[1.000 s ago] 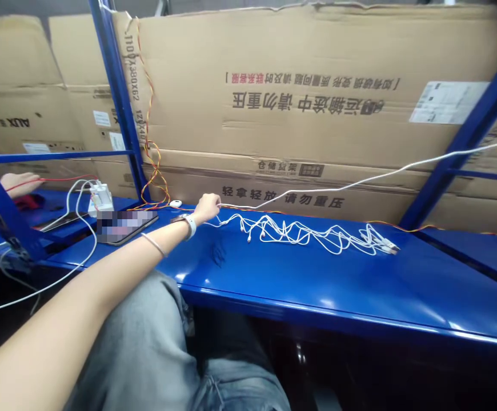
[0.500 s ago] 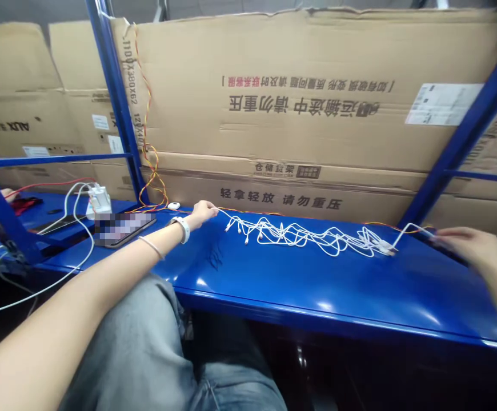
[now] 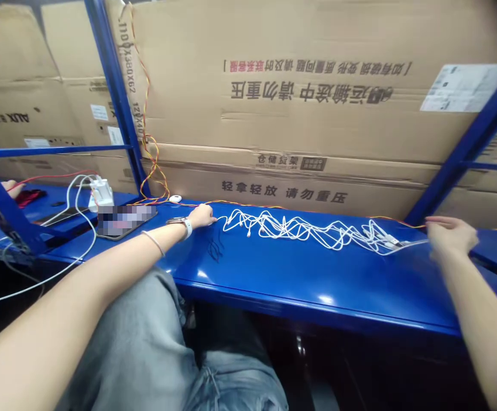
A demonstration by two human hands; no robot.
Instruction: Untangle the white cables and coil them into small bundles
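Note:
A bundle of white charging cables point(image 3: 291, 228) lies stretched across the blue shelf point(image 3: 274, 274), its strands looped over one another, with small plugs showing at both ends. At the left end of the bundle, my left hand point(image 3: 203, 216) rests low over the shelf, its fingers closed on a cable end. To the right, my right hand point(image 3: 452, 235) is closed on a white cable that runs back into the bundle; its fingertips are partly blurred. Several thin black ties point(image 3: 216, 249) lie just below my left hand.
A phone point(image 3: 126, 221) and a white charger block point(image 3: 101, 195) with cables sit at the left. Twisted red and yellow wire point(image 3: 156, 165) hangs down and runs along the back. Cardboard point(image 3: 283, 125) walls the rear, between blue posts point(image 3: 467, 134). Another person's hand point(image 3: 11, 191) shows far left.
My right hand has moved left, and the cable it holds now lies lower and straighter. My left hand has lowered its cable end towards the shelf. The view has tilted down slightly.

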